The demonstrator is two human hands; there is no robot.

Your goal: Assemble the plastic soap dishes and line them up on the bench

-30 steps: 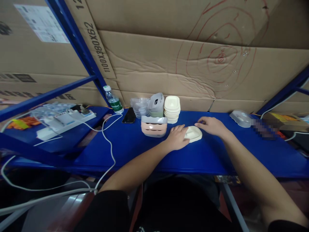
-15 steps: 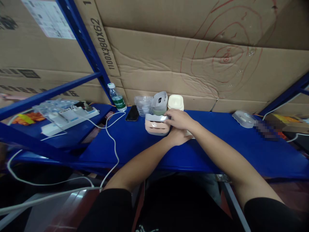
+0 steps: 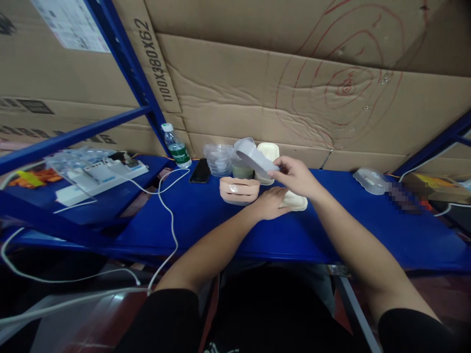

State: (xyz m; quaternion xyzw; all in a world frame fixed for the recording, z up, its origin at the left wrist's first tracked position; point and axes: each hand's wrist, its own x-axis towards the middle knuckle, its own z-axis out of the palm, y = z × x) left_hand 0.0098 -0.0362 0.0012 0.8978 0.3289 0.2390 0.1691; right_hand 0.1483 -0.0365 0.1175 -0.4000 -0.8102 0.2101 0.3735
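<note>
Plastic shell (image 3: 254,160), pale grey and curved, is held tilted above the blue tabletop (image 3: 338,220), its right end pinched in the right hand (image 3: 299,177). The left hand (image 3: 271,203) lies over the left edge of a cream, rounded tray (image 3: 296,201); whether it grips cannot be told. Peach, rounded plastic holders (image 3: 239,191) sit just left; nested clear plastic bowls (image 3: 217,159) stand behind.
</note>
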